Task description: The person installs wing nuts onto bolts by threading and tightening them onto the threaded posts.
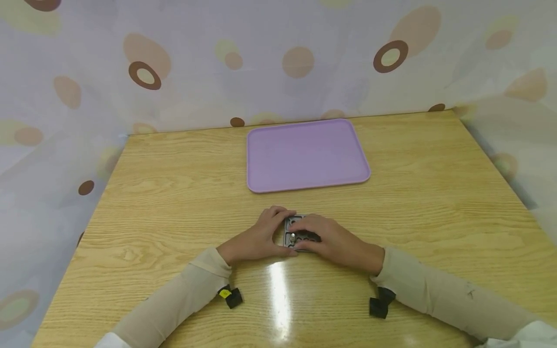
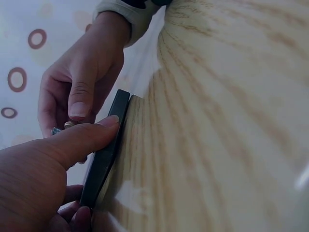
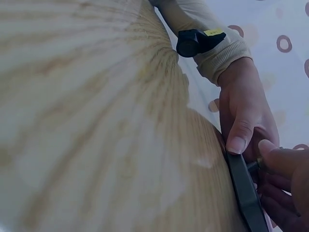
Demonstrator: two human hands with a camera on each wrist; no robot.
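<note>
A small dark-grey plate point(image 1: 286, 227) with recessed compartments lies close in front of the person. My left hand point(image 1: 261, 238) grips it at the left end, thumb on the near edge and fingers at the far edge. Its thumb presses the dark side of the plate point(image 2: 104, 162) in the left wrist view. A small shiny metal bolt point(image 1: 293, 237) stands upright from the plate. Over the plate's right part is my right hand point(image 1: 335, 239), index finger and thumb spread to either side of the bolt with a gap between them. Part of the plate is hidden under this hand.
Behind the hands, a purple tray point(image 1: 306, 154) lies on the wooden table point(image 1: 174, 193). A patterned curtain point(image 1: 261, 58) hangs behind the table and along its sides. Each wrist carries a small black camera point(image 1: 233, 297).
</note>
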